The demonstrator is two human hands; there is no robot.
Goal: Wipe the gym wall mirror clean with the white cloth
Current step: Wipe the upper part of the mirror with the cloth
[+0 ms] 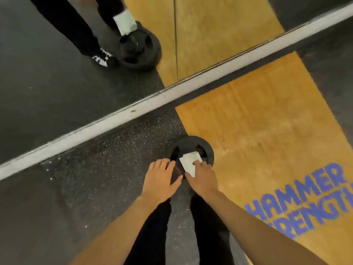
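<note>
The right hand [203, 175] pinches the small folded white cloth [189, 163] over the round black rubber weight plate [207, 148] just ahead, the left hand [162, 178] open beside it; grip firmly, then lift toward the frameless wall mirror [76, 77] beyond.

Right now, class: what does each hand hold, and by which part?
The right hand pinches the white cloth by its near edge. The left hand holds nothing visible.
</note>
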